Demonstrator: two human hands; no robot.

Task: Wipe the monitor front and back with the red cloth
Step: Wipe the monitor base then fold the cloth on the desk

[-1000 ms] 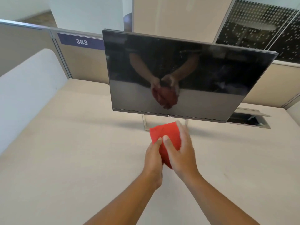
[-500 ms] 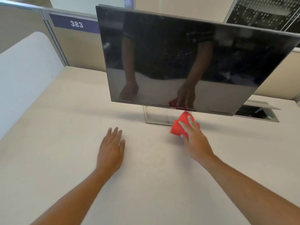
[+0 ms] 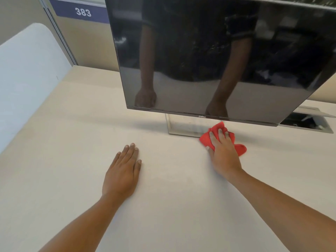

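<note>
A black monitor with a dark, reflective screen stands on a square silver base at the back of the beige desk. Just below its bottom edge, a crumpled red cloth lies on the desk by the base's right corner. My right hand rests flat on top of the cloth, fingers spread over it. My left hand lies palm down on the bare desk, left of the base, holding nothing. The monitor's back is hidden.
A white curved divider bounds the desk on the left. Beige partition panels with a blue "383" label stand behind. An open cable hatch is sunk into the desk at the right, behind the monitor.
Both hands held the cloth together a second ago. My left hand let go and settled flat on the desk; my right hand carried the cloth forward and down onto the desk under the monitor.
</note>
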